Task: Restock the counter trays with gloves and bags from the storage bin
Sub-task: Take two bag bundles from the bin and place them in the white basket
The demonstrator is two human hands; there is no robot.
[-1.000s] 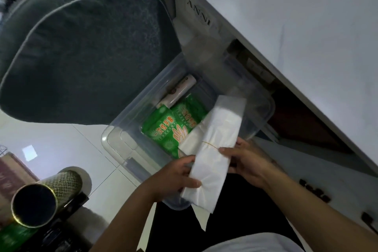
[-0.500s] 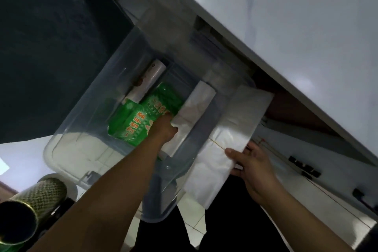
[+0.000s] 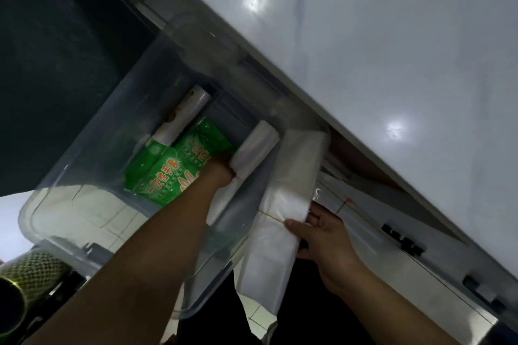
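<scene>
Inside the clear storage bin (image 3: 84, 235), the left hand (image 3: 220, 172) grips a white bag bundle (image 3: 253, 151); at four o'clock, the right hand (image 3: 322, 235) pinches a banded bag stack (image 3: 283, 204).

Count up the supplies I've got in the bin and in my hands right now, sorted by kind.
White bag bundles: 2, one gripped by the left hand in the bin, one held by the right hand
Green glove packs: 2
White rolls: 1
Total: 5
</scene>
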